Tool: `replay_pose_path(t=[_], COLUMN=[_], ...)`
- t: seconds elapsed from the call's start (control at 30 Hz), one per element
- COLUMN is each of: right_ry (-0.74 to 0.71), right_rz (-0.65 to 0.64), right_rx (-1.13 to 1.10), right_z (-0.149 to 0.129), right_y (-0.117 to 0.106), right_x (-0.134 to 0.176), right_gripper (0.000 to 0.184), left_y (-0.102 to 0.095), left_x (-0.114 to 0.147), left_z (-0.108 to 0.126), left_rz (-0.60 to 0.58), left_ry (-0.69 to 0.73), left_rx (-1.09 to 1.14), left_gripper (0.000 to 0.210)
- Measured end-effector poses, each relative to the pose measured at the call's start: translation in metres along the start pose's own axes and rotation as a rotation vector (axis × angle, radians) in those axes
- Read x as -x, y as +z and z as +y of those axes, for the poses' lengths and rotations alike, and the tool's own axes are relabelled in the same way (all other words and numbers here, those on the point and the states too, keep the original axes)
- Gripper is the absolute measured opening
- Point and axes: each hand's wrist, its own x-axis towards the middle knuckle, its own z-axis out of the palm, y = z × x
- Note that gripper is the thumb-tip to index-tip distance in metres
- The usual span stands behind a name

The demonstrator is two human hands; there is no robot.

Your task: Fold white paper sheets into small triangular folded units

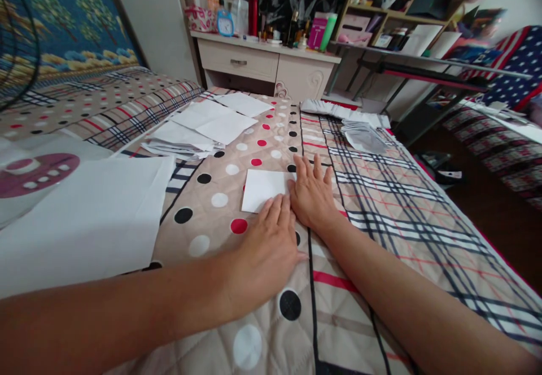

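A small white rectangle of folded paper (263, 187) lies flat on the polka-dot bedspread (237, 251). My left hand (267, 245) presses down on its near edge, fingers stretched out and lying close together. On the paper's right end rests my right hand (314, 193), palm down with the fingers spread. That end is partly hidden under the hand. Both hands are open and nearly touch each other.
Larger white sheets (97, 217) lie at the left beside a plastic bag with a purple print (38, 174). Farther back sits a loose pile of white papers (212, 121). A stack of silvery flat pieces (364, 136) is at the right. A dresser (241, 60) stands beyond the bed.
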Motion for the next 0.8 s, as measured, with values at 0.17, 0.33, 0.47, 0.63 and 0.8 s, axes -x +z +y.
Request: replay_pose_path(t=[0.17,0.33,0.47,0.63,0.8], right_ry=[-0.006,-0.01,-0.012,-0.006,-0.007], right_rz=[-0.002,-0.005,-0.005,-0.005,-0.019], right_rx=[-0.021,-0.031,-0.032,-0.028,-0.062], right_z=[0.001,0.001,0.002,0.003,0.002], right_y=[-0.001,-0.002,0.0,0.002,0.002], right_x=[0.001,0.002,0.002,0.001,0.0], right_gripper=[0.058,0.057,0.057,0.057,0.058], left_y=[0.006,0.001,0.002,-0.003,-0.022], left_x=[0.011,0.032,0.05,0.063,0.052], left_z=[-0.009,-0.034,-0.051,-0.073,-0.093], left_rz=[-0.05,-0.063,-0.001,0.041,0.06], left_ry=[-0.025,-0.069,-0.025,0.017,0.025], left_rx=[-0.023,-0.093,-0.115,-0.11,-0.038], left_gripper=[0.083,0.083,0.074,0.057,0.013])
